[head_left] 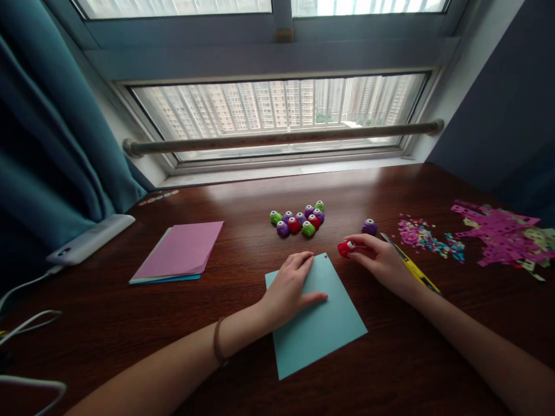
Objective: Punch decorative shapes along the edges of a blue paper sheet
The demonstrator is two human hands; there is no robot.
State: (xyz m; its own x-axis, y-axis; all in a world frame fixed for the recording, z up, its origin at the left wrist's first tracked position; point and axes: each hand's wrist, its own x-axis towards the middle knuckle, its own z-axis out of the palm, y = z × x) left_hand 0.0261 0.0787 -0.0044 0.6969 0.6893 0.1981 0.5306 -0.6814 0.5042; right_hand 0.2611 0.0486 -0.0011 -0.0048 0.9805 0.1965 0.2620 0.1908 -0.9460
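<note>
As a blue sheet (pixel 333 329) is held flat on the table (pixel 173 306) by the left hand (pixel 288 289), its thumb spread wide from its loosely bent fingers, a red punch (pixel 346 249) is pinched between the thumb and fingertips of the right hand (pixel 381 263), just right of the sheet's far corner. A yellow cutter (pixel 418 274) is laid beside the right wrist. Farther off, pink paper (pixel 180 248) is stacked at left, confetti (pixel 416 234) and scraps (pixel 498 231) are strewn at right, and more punches (pixel 293 225) are clustered before a window (pixel 234 107).
</note>
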